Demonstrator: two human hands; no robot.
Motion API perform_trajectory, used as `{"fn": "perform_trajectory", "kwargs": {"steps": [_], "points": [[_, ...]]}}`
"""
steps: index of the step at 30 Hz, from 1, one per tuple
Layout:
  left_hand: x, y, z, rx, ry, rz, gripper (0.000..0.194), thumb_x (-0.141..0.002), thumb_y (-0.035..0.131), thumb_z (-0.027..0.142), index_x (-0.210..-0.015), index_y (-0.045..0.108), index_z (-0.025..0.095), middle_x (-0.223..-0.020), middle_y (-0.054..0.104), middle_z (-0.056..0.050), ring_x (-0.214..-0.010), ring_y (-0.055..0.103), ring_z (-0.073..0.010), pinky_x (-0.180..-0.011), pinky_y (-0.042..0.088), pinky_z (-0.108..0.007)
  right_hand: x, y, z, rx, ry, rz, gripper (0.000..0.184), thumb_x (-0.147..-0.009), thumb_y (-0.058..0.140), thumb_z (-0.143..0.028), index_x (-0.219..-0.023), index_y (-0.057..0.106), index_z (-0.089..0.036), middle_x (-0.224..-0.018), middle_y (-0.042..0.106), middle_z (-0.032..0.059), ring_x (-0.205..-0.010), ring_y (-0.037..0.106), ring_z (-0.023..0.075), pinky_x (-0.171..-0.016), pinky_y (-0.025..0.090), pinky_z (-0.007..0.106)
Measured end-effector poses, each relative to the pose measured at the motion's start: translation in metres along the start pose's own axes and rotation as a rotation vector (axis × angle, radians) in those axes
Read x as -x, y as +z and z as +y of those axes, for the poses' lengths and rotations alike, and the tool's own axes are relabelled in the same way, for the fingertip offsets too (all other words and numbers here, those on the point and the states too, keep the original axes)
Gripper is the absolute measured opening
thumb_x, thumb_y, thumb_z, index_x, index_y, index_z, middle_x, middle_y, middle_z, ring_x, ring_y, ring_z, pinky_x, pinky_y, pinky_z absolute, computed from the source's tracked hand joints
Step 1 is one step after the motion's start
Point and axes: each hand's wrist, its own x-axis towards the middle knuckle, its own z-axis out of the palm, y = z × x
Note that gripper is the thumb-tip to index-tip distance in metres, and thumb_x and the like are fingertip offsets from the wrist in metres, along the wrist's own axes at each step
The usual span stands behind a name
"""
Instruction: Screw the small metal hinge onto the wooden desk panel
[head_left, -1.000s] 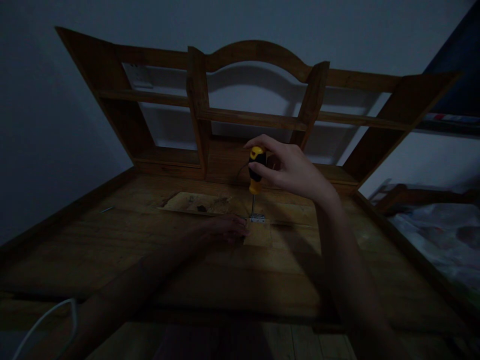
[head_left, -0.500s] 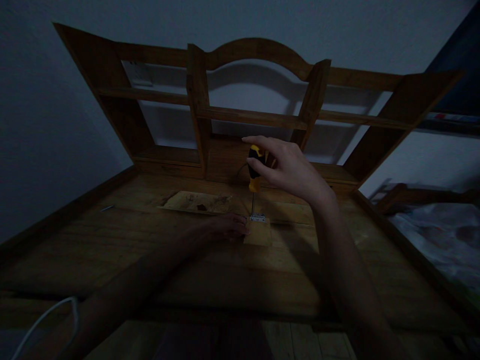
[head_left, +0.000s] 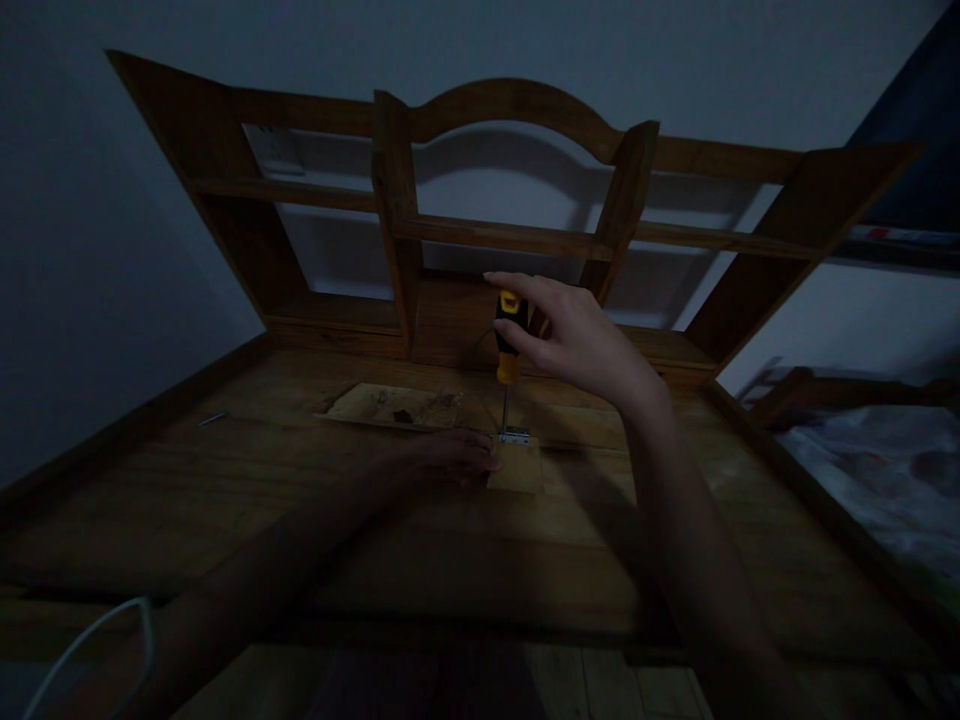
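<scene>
My right hand (head_left: 574, 325) grips the black and yellow handle of a screwdriver (head_left: 508, 345) between thumb and fingers. The screwdriver stands nearly upright, its thin shaft reaching down to a small metal hinge (head_left: 515, 436). That hinge lies at the far edge of a small pale wooden block (head_left: 514, 468) on the desk top. Against the block's left side, my left hand (head_left: 457, 455) rests low with its fingers together, holding the block. Dim light hides the exact contact of the screwdriver tip and a screw.
A flat wooden strip (head_left: 394, 405) with dark marks lies behind my left hand. Farther left is a thin metal piece (head_left: 214, 417). A wooden shelf unit (head_left: 510, 232) rises along the back of the desk (head_left: 300, 480). A white cable (head_left: 90, 630) loops at lower left.
The screwdriver handle looks slightly turned in my right hand, its yellow end showing differently. Both hands, the hinge and the block stay in nearly the same place.
</scene>
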Motion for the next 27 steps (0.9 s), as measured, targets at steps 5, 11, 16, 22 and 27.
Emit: {"fn": "perform_trajectory", "kwargs": {"steps": [5, 11, 16, 22, 27], "points": [[-0.0009, 0.0017, 0.001, 0.018, -0.015, -0.016, 0.044, -0.067, 0.089, 0.044, -0.071, 0.053, 0.018, -0.063, 0.047, 0.006, -0.053, 0.039, -0.0068, -0.049, 0.036, -0.021, -0.0005, -0.0012, -0.0013, 0.023, -0.008, -0.014, 0.056, -0.092, 0.055, -0.025, -0.148, 0.054, -0.028, -0.133, 0.067, 0.0067, -0.114, 0.064, 0.0283, -0.1, 0.048, 0.045], [-0.0025, 0.0003, 0.0003, 0.017, -0.009, -0.021, 0.043, -0.068, 0.089, 0.044, -0.073, 0.055, 0.018, -0.063, 0.046, 0.006, -0.054, 0.04, -0.0075, -0.051, 0.037, -0.022, 0.0001, 0.0009, -0.0001, 0.022, -0.015, 0.002, 0.05, -0.097, 0.054, -0.032, -0.147, 0.055, -0.028, -0.123, 0.068, 0.0067, -0.106, 0.064, 0.0263, -0.094, 0.049, 0.041], [-0.0029, -0.003, -0.0018, 0.037, -0.005, -0.06, 0.041, -0.071, 0.088, 0.043, -0.075, 0.056, 0.017, -0.064, 0.046, 0.006, -0.054, 0.038, -0.0073, -0.051, 0.036, -0.022, -0.0002, 0.0023, -0.0009, 0.063, 0.019, 0.025, 0.047, -0.1, 0.054, -0.046, -0.144, 0.057, -0.03, -0.122, 0.065, 0.0087, -0.103, 0.063, 0.0266, -0.091, 0.05, 0.042], [-0.0043, -0.005, -0.0074, 0.051, 0.014, -0.048, 0.036, -0.073, 0.086, 0.04, -0.08, 0.06, 0.017, -0.07, 0.049, 0.004, -0.06, 0.043, -0.0092, -0.055, 0.038, -0.022, -0.0007, -0.0024, -0.003, 0.038, -0.01, 0.024, 0.045, -0.099, 0.049, -0.031, -0.142, 0.059, -0.026, -0.127, 0.066, 0.0092, -0.111, 0.063, 0.0268, -0.098, 0.048, 0.043], [-0.0025, -0.0026, -0.0048, 0.055, -0.008, -0.015, 0.038, -0.07, 0.088, 0.039, -0.077, 0.058, 0.017, -0.07, 0.05, 0.004, -0.059, 0.044, -0.0087, -0.053, 0.037, -0.022, -0.0002, -0.0005, -0.0002, 0.09, 0.038, 0.038, 0.041, -0.1, 0.051, -0.039, -0.136, 0.064, -0.023, -0.117, 0.07, 0.0111, -0.104, 0.066, 0.0291, -0.094, 0.049, 0.045]]}}
